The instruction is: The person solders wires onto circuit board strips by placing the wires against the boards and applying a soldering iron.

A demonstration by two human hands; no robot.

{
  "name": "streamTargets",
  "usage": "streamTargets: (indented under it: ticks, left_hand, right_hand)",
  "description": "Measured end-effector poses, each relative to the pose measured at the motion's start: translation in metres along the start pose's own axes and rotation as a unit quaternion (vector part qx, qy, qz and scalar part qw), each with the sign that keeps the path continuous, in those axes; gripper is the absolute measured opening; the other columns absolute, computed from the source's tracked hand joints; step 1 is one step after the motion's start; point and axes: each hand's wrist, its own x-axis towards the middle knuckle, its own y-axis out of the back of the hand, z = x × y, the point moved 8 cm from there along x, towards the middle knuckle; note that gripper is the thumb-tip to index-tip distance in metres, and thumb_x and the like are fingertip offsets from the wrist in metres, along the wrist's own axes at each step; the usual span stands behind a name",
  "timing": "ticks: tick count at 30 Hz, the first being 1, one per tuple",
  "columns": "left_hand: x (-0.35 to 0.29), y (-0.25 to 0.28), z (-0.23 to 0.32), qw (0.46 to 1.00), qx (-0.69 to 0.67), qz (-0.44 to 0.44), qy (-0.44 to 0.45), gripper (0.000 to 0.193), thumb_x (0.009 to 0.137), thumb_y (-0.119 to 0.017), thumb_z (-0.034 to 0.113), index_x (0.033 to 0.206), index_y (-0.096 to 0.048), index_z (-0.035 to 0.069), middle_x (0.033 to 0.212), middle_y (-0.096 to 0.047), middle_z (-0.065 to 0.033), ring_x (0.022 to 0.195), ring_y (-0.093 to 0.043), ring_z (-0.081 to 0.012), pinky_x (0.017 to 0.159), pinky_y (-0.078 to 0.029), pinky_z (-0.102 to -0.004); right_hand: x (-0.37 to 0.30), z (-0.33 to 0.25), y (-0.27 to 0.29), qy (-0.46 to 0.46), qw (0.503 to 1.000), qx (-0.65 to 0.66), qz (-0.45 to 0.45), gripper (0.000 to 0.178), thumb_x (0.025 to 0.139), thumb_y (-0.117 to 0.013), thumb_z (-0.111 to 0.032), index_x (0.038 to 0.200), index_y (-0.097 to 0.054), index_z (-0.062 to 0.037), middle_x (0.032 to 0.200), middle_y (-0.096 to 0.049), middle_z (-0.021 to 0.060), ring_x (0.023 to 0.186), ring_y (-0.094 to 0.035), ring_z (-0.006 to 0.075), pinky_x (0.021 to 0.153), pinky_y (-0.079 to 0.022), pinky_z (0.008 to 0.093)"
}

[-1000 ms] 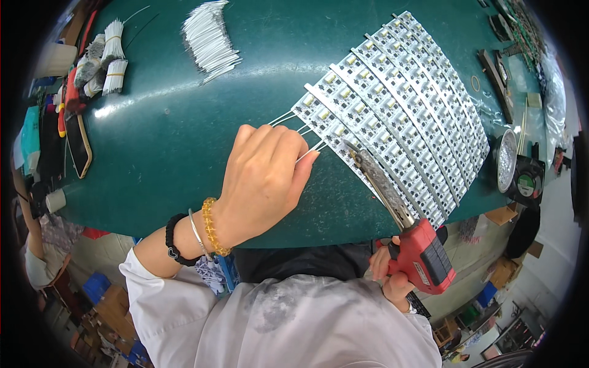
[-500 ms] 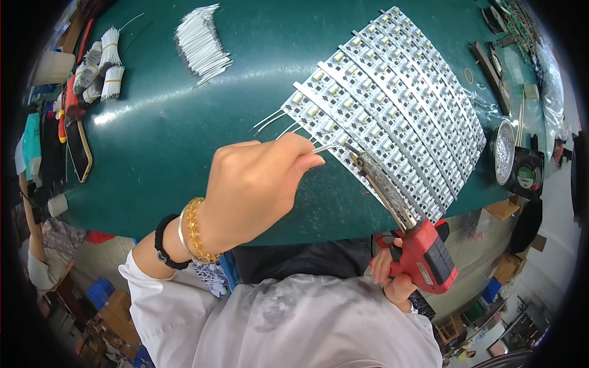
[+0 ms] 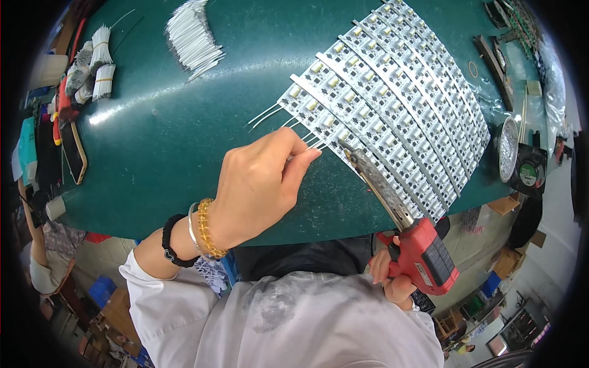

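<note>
My left hand (image 3: 261,184) is pinched on a thin white wire at the lower-left edge of a white circuit board panel (image 3: 374,116) crossed by pale strips. Several white wires (image 3: 267,115) stick out from that same edge, just beyond my fingers. In my right hand (image 3: 389,276) is a red soldering gun (image 3: 423,257), held by its grip. Its dark metal tip rests over or just above the panel, slightly right of my left fingertips; whether it touches cannot be made out.
Loose white wires (image 3: 193,40) lie in a pile on the green table (image 3: 147,165). Bundled wires (image 3: 101,61) and a phone-like dark slab (image 3: 76,153) lie at left. A round metal dish (image 3: 507,149) and a black fan (image 3: 529,170) stand at right. Another person's arm (image 3: 38,245) shows far left.
My left hand has shifted slightly, its fingertips drawing a little away from the soldering tip. The gun's tip has moved slightly up and left over the panel.
</note>
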Motion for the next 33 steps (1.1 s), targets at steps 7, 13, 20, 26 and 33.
streamTargets:
  ticks: [7, 13, 20, 26, 33]
  left_hand:
    - [0.000, -0.005, 0.005, 0.998, 0.046, -0.028, -0.032, 0.018, 0.081, -0.070, 0.008, 0.074, -0.054, 0.005, 0.063, -0.059, -0.0078, 0.050, -0.057, -0.0251, 0.045, -0.043, -0.0333]
    - [-0.001, -0.004, 0.006, 0.998, 0.031, -0.004, -0.046, 0.014, 0.078, -0.074, 0.002, 0.075, -0.060, 0.003, 0.058, -0.056, -0.0025, 0.041, -0.043, -0.0082, 0.040, -0.033, -0.0242]
    - [0.000, -0.004, 0.007, 0.998, 0.046, -0.015, -0.048, 0.017, 0.080, -0.071, 0.005, 0.074, -0.056, 0.004, 0.061, -0.057, -0.0052, 0.046, -0.050, -0.0177, 0.042, -0.038, -0.0296]
    - [0.000, -0.004, 0.008, 0.997, 0.054, -0.031, -0.041, 0.019, 0.082, -0.069, 0.007, 0.074, -0.052, 0.004, 0.065, -0.059, -0.0076, 0.051, -0.057, -0.0257, 0.045, -0.043, -0.0342]
    - [0.002, 0.009, 0.013, 0.993, 0.032, 0.050, -0.103, 0.012, 0.073, -0.076, -0.001, 0.075, -0.065, 0.002, 0.061, -0.056, -0.0048, 0.048, -0.050, -0.0114, 0.044, -0.038, -0.0252]
  right_hand:
    - [0.002, 0.002, 0.002, -0.062, 0.995, 0.063, -0.039, 0.069, 0.084, -0.059, -0.051, 0.129, -0.040, -0.0020, 0.067, -0.052, 0.0004, 0.058, -0.052, 0.0132, 0.058, -0.044, 0.0286]
    - [0.006, -0.001, -0.014, -0.075, 0.994, 0.079, 0.001, 0.061, 0.083, -0.062, -0.048, 0.120, -0.043, -0.0031, 0.067, -0.052, 0.0012, 0.059, -0.053, 0.0137, 0.056, -0.043, 0.0283]
    - [0.004, 0.000, -0.007, -0.080, 0.992, 0.053, 0.077, 0.083, 0.080, -0.056, -0.068, 0.126, -0.043, 0.0003, 0.053, -0.046, -0.0017, 0.044, -0.046, 0.0122, 0.047, -0.039, 0.0270]
    - [-0.003, 0.002, -0.001, -0.045, 0.998, -0.011, 0.030, 0.092, 0.082, -0.052, -0.069, 0.140, -0.034, 0.0003, 0.053, -0.046, -0.0015, 0.043, -0.045, 0.0123, 0.047, -0.039, 0.0276]
    - [0.004, -0.002, -0.004, -0.052, 0.996, 0.022, 0.063, 0.091, 0.082, -0.053, -0.069, 0.138, -0.035, 0.0003, 0.052, -0.046, -0.0014, 0.043, -0.045, 0.0122, 0.048, -0.040, 0.0277]
